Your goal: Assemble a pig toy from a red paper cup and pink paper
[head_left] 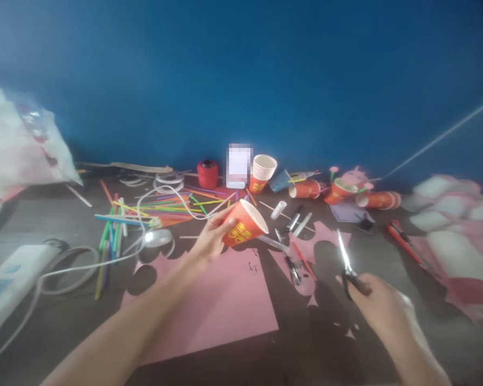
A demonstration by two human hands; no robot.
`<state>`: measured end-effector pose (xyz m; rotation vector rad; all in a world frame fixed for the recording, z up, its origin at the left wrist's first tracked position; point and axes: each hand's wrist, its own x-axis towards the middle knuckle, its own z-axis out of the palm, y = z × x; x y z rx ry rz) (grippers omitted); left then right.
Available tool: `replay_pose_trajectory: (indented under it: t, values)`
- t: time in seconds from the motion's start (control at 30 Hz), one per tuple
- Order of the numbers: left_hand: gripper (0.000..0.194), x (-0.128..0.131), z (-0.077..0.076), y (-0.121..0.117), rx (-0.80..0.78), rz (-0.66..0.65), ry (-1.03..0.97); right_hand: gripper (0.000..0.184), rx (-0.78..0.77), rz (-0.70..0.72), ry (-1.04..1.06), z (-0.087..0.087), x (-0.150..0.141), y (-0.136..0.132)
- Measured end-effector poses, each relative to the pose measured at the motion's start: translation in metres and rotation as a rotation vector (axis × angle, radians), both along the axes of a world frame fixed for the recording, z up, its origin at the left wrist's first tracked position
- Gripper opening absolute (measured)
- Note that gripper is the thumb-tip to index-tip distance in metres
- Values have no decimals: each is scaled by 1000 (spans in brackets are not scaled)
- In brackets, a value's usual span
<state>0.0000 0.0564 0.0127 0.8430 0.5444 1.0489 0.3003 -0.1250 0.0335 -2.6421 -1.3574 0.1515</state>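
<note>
My left hand (214,236) grips an orange paper cup (244,225) with yellow lettering, tilted so its white-rimmed mouth faces up and to the right. Beneath that hand and forearm lies a large pink paper sheet (225,305) with rounded pieces cut from its upper left edge. On the right, my right hand (376,300) is closed round the dark handles of a pair of scissors (345,257). Their bright blades point up and away from me and look closed. Pink offcuts (326,236) lie just left of the scissors.
Coloured sticks (145,209) and a white cable (92,265) spread over the left side, near a power strip (14,284). At the back stand stacked paper cups (264,169) and a red roll (207,174). A red cutter (404,241) and white rolls (454,252) lie at right.
</note>
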Motion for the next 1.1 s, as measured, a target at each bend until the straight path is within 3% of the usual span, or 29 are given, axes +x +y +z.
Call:
replay_pose_trajectory:
  t: [0.13,0.23,0.33,0.47,0.6,0.73,0.9,1.1]
  values:
    - [49,-1,3,2,-107,10,-92,42,-200,-14,-100,-24,35,-5]
    - [46,-3,2,4,-119,12,-122,40,-267,13,-117,-30,48,3]
    - [43,-4,1,6,-115,-5,-128,28,-332,107,-114,-25,57,16]
    - [40,-6,2,10,-200,-58,-151,28,-360,167,-100,-8,62,33]
    - [37,-6,4,14,-324,-21,-178,24,-129,185,-199,5,49,63]
    - [42,-6,1,14,-326,-56,-210,25,87,429,-108,5,18,119]
    - [42,-7,-7,17,-317,-52,-261,23,-17,578,-78,-7,-11,188]
    - [43,-7,-11,17,-228,-76,-243,13,-139,657,-9,-4,-24,218]
